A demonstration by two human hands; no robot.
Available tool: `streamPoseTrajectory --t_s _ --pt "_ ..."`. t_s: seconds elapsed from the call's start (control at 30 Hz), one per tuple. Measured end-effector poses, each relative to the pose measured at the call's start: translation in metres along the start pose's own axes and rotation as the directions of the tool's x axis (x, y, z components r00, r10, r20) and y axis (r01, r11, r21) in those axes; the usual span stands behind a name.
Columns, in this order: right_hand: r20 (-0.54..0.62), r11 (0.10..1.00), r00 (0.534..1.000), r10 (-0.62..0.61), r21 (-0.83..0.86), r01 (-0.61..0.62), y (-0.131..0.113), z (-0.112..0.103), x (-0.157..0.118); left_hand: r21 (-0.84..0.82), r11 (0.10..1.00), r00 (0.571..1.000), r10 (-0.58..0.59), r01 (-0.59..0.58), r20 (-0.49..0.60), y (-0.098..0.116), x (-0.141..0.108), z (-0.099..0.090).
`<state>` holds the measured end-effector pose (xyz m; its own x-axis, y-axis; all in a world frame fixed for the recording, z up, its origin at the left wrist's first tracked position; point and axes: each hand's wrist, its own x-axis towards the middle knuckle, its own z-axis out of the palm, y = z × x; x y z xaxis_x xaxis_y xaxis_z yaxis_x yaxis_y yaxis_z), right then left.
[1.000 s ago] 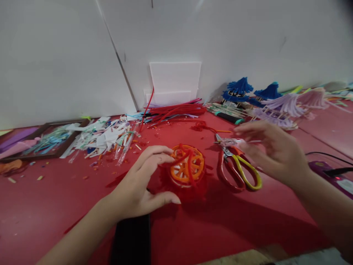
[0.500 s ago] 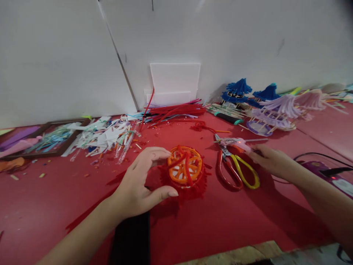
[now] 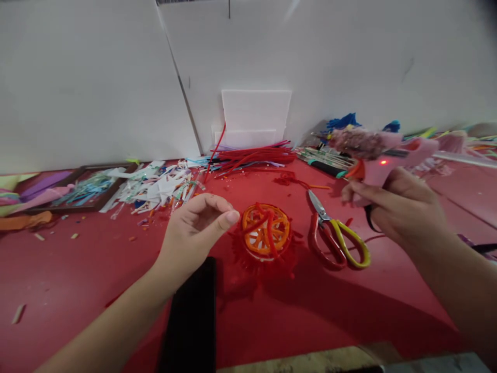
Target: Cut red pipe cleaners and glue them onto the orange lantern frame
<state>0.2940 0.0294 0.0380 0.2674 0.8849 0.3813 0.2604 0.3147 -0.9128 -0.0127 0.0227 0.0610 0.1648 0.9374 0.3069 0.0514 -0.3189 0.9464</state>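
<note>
My right hand point(image 3: 404, 207) is wrapped around the handle of a pink hot glue gun point(image 3: 376, 173), raised above the table with its nozzle to the left and a red light lit. A clear glue stick point(image 3: 466, 158) pokes out of its back. Thumb and fingertips of my left hand point(image 3: 198, 223) are pinched together; anything between them is hidden. Just right of it lies a round orange pipe-cleaner piece point(image 3: 266, 230) with spokes, red strands across it and a fuzzy red fringe. Scissors point(image 3: 337, 241) with one red and one yellow handle rest open beneath the glue gun.
A black phone-like slab point(image 3: 192, 316) lies by my left forearm. Red pipe cleaners point(image 3: 252, 158) are heaped before white boards point(image 3: 256, 114). Scraps point(image 3: 155, 181) and a brown frame point(image 3: 93, 204) sit left. Blue pipe-cleaner roofs point(image 3: 341, 122) stand back right, partly hidden by the glue gun.
My right hand has lifted the glue gun off the table, up and rightward. My left hand has drawn back from the orange piece, its spread fingers closing into a pinch. The view has shifted slightly.
</note>
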Motion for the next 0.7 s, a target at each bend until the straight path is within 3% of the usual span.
streamPoseTrajectory --t_s 0.1,0.2,0.33,0.5,0.6,0.7 --pt "0.145 0.973 0.985 0.097 0.192 -0.124 -0.002 0.013 -0.002 -0.152 0.986 0.996 -0.071 0.063 -0.047 0.004 0.001 0.001" --pt "0.200 0.954 0.968 0.152 0.225 -0.196 0.004 0.025 -0.013 -0.294 0.948 0.988 -0.144 0.121 -0.057 0.008 0.001 0.001" --pt "0.157 0.934 0.974 0.166 0.291 -0.206 0.014 0.034 -0.028 -0.379 0.903 0.971 -0.237 0.203 -0.045 0.012 0.003 0.000" --pt "0.066 0.931 0.989 0.135 0.332 -0.150 0.019 0.034 -0.035 -0.447 0.867 0.965 -0.260 0.220 -0.030 0.024 0.017 0.007" --pt "0.018 0.931 0.993 0.119 0.346 -0.118 0.024 0.032 -0.037 -0.413 0.889 0.974 -0.224 0.199 -0.014 0.033 0.031 0.015" --pt "0.049 0.965 0.995 0.093 0.241 -0.102 0.032 0.029 -0.041 -0.194 0.976 0.995 -0.100 0.103 0.022 0.037 0.041 0.021"
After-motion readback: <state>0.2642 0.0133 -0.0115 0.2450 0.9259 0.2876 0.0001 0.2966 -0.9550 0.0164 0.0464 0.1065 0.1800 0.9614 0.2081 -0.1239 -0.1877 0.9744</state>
